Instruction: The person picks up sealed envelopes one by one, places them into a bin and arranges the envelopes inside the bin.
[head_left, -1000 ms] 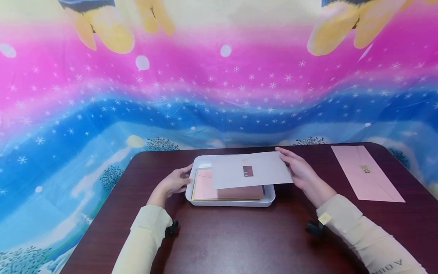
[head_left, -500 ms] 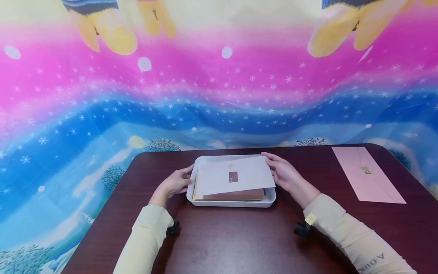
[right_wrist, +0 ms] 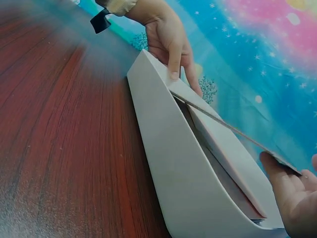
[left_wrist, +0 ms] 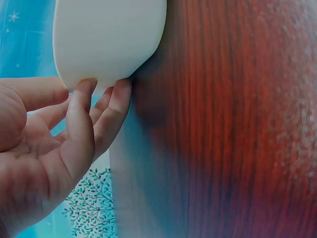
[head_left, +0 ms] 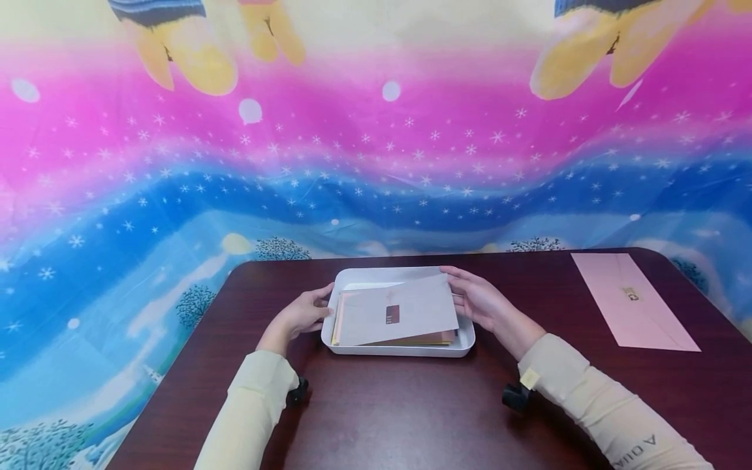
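Note:
At the left end of a white tray (head_left: 399,350), my left hand (head_left: 299,312) holds the tray, its thumb on the rim and other fingers against the outer side and corner. My right hand (head_left: 484,300) pinches the right end of a pale white envelope (head_left: 420,316) bearing a dark reddish square. That envelope slopes: its left end lies low over a stack of envelopes (head_left: 431,337) in the tray, and its right end is raised, as the right wrist view shows. Pink and yellow edges of the stack show beneath; the rest is covered.
A long pink envelope (head_left: 613,287) with a gold seal lies at the right of the dark wooden table (head_left: 388,405). Behind the table hangs a colourful printed cloth (head_left: 376,150). Black wrist gear (head_left: 517,396) sits below my right sleeve.
My right hand has brought the white envelope leftward and down, from above the tray's right side onto the stack. The left hand has stayed on the tray.

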Demonstrator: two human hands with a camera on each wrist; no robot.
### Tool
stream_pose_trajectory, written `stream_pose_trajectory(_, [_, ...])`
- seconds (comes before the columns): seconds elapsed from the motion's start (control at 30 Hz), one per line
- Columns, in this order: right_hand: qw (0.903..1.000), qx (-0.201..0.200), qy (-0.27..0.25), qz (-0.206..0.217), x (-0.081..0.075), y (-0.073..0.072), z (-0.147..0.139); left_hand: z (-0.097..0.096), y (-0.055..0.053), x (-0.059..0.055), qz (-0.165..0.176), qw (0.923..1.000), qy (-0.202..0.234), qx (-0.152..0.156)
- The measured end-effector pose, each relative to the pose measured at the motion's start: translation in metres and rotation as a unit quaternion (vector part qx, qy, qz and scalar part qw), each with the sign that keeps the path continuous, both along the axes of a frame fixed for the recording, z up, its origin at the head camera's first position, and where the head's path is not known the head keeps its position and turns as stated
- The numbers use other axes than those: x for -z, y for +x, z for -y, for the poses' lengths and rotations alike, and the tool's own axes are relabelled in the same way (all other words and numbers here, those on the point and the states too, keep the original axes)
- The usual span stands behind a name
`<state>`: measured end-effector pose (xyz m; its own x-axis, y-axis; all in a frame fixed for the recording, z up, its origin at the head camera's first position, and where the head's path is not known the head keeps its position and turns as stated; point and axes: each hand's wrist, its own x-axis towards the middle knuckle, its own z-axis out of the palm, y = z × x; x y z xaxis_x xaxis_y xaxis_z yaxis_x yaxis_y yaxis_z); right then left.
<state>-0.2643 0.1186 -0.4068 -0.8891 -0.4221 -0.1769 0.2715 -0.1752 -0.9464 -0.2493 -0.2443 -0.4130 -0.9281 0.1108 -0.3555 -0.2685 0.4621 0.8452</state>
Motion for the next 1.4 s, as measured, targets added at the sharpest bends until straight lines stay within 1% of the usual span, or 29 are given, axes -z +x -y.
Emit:
stream_pose_trajectory(0.17, [0.9994,-0.027,0.020,-0.007,-0.004,-0.001,-0.003,-0.001,0.000,0.000,0.002,1.0000,0.001,-0.001])
stream_pose_trajectory(0.27, [0.9989,-0.035,0.029,-0.015,-0.008,-0.002,-0.005,-0.001,0.000,-0.001,0.002,1.0000,0.001,-0.001])
stream_pose_trajectory(0.43, [0.9989,-0.026,0.032,-0.023,-0.012,-0.004,-0.010,-0.001,0.001,-0.001,0.002,1.0000,0.002,-0.001])
stream_pose_trajectory(0.7, [0.9981,-0.012,0.042,-0.044,-0.009,-0.003,-0.011,-0.001,0.001,-0.001,0.006,0.9999,-0.015,-0.003])
stream_pose_trajectory(0.83, [0.9977,-0.013,0.044,-0.049,-0.009,-0.005,-0.013,-0.001,0.002,-0.002,0.005,0.9998,-0.020,-0.006])
stream_pose_trajectory(0.97, [0.9968,-0.024,0.053,-0.055,-0.010,-0.005,-0.019,-0.001,0.003,-0.001,0.004,0.9998,-0.019,-0.006])
stream_pose_trajectory(1.1, [0.9934,-0.041,0.066,-0.084,-0.014,-0.005,-0.027,-0.001,0.002,-0.001,0.006,0.9998,-0.017,-0.006])
stream_pose_trajectory(1.23, [0.9888,-0.058,0.077,-0.114,-0.022,-0.005,-0.037,-0.001,0.001,-0.001,0.007,0.9999,-0.011,-0.009])
stream_pose_trajectory(1.4, [0.9803,-0.071,0.105,-0.151,-0.032,-0.002,-0.051,0.000,0.000,-0.001,0.009,0.9999,-0.012,-0.005])
